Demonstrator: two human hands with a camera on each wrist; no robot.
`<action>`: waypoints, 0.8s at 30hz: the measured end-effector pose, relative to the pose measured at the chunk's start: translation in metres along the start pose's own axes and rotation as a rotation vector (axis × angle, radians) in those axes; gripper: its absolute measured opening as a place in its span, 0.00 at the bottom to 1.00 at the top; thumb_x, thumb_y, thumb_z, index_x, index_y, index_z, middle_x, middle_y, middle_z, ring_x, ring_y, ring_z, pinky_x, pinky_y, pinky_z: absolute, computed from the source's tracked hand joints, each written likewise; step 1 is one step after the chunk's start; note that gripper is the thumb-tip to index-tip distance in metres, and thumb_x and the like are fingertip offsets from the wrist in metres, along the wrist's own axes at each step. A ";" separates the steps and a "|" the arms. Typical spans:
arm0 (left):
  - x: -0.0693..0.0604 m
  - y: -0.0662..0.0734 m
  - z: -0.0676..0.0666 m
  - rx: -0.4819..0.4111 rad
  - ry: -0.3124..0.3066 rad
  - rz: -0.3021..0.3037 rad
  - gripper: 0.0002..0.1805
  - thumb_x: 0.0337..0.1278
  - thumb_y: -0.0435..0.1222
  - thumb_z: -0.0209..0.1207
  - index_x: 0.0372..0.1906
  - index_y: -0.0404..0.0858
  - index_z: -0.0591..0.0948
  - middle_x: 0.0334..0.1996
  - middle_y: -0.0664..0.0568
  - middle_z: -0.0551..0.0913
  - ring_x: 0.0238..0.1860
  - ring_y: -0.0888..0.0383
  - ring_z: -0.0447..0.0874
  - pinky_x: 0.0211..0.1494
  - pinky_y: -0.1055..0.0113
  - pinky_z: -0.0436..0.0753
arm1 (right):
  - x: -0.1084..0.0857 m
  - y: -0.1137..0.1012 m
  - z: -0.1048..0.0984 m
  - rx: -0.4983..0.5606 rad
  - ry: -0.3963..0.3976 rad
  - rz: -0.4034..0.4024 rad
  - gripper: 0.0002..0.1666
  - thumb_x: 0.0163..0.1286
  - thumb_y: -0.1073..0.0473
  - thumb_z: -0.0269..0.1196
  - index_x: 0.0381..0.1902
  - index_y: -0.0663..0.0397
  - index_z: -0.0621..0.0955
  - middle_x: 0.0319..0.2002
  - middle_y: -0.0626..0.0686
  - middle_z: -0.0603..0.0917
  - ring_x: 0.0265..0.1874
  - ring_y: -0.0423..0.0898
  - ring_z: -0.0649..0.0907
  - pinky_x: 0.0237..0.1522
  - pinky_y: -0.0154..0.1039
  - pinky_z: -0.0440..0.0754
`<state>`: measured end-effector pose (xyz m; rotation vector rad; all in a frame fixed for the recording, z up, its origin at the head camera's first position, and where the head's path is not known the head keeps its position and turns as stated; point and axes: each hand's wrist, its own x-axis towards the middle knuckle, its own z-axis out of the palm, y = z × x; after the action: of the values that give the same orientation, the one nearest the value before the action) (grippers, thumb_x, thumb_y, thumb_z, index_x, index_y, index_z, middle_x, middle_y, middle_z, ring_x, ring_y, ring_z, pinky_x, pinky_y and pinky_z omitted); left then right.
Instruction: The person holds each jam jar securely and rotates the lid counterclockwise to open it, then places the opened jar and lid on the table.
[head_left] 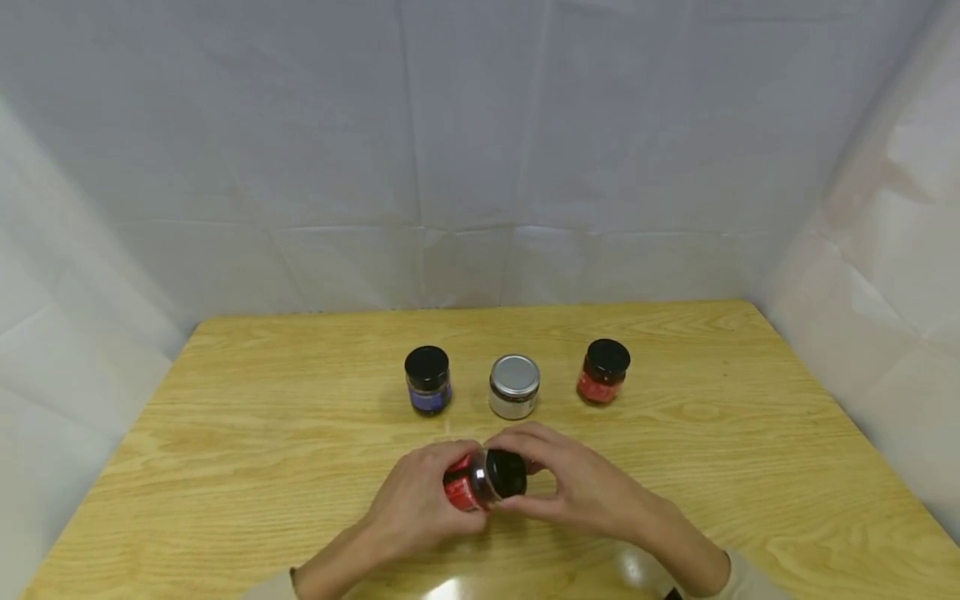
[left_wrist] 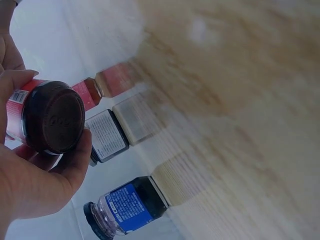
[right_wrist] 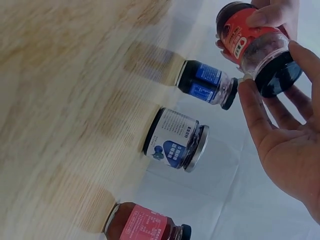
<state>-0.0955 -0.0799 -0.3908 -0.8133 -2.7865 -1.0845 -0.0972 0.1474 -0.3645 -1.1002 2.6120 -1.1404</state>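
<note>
A jar with a red label [head_left: 462, 492] and a black lid [head_left: 507, 473] lies tilted between both hands, its lid toward the right. My left hand [head_left: 427, 492] grips the jar's body, and its dark base [left_wrist: 62, 120] faces the left wrist camera. Thumb and fingers of my right hand [head_left: 581, 487] are curled round the black lid [right_wrist: 278, 74]. The lid sits on the jar. In the right wrist view the red label [right_wrist: 240, 32] shows beside the left thumb.
Behind the hands, three jars stand upright on the wooden table [head_left: 262, 417]: a blue-labelled jar [head_left: 430, 398] at left, a silver-lidded jar [head_left: 513, 404] in the middle, and a black-lidded jar with a red label [head_left: 598, 388] at right. Pale sheeting [head_left: 480, 150] hangs behind.
</note>
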 end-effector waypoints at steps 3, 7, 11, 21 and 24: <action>0.000 0.000 0.000 0.008 -0.001 -0.002 0.22 0.30 0.42 0.72 0.40 0.52 0.79 0.33 0.66 0.79 0.33 0.67 0.75 0.36 0.71 0.77 | 0.000 -0.001 0.000 -0.021 -0.005 0.030 0.34 0.62 0.41 0.65 0.65 0.33 0.70 0.61 0.38 0.70 0.51 0.37 0.75 0.51 0.39 0.77; 0.001 0.001 -0.001 0.025 -0.002 -0.004 0.24 0.30 0.43 0.72 0.42 0.51 0.79 0.34 0.66 0.79 0.34 0.67 0.75 0.36 0.71 0.77 | -0.002 -0.005 -0.001 -0.067 0.013 0.139 0.39 0.61 0.32 0.60 0.69 0.33 0.66 0.59 0.39 0.71 0.46 0.38 0.77 0.45 0.40 0.79; 0.001 0.002 -0.002 0.052 0.002 0.006 0.24 0.30 0.44 0.72 0.42 0.51 0.79 0.34 0.64 0.79 0.34 0.66 0.75 0.36 0.71 0.77 | -0.002 -0.009 -0.001 -0.074 0.036 0.214 0.39 0.62 0.30 0.57 0.68 0.35 0.68 0.54 0.37 0.73 0.39 0.39 0.78 0.37 0.37 0.78; 0.002 0.003 -0.002 0.061 -0.032 0.016 0.26 0.32 0.45 0.72 0.45 0.47 0.80 0.35 0.61 0.81 0.34 0.65 0.76 0.35 0.71 0.77 | -0.002 -0.010 0.000 -0.055 0.049 0.178 0.32 0.63 0.34 0.60 0.60 0.40 0.76 0.49 0.37 0.76 0.36 0.35 0.77 0.36 0.35 0.79; 0.002 0.003 -0.002 0.069 -0.031 0.016 0.27 0.32 0.45 0.72 0.46 0.46 0.81 0.36 0.60 0.82 0.34 0.65 0.77 0.35 0.70 0.78 | -0.002 -0.008 -0.001 -0.045 0.031 0.165 0.31 0.63 0.35 0.60 0.60 0.40 0.76 0.53 0.39 0.76 0.40 0.36 0.78 0.41 0.37 0.80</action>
<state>-0.0963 -0.0780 -0.3870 -0.8501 -2.8197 -0.9758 -0.0912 0.1454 -0.3585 -0.8614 2.7054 -1.0775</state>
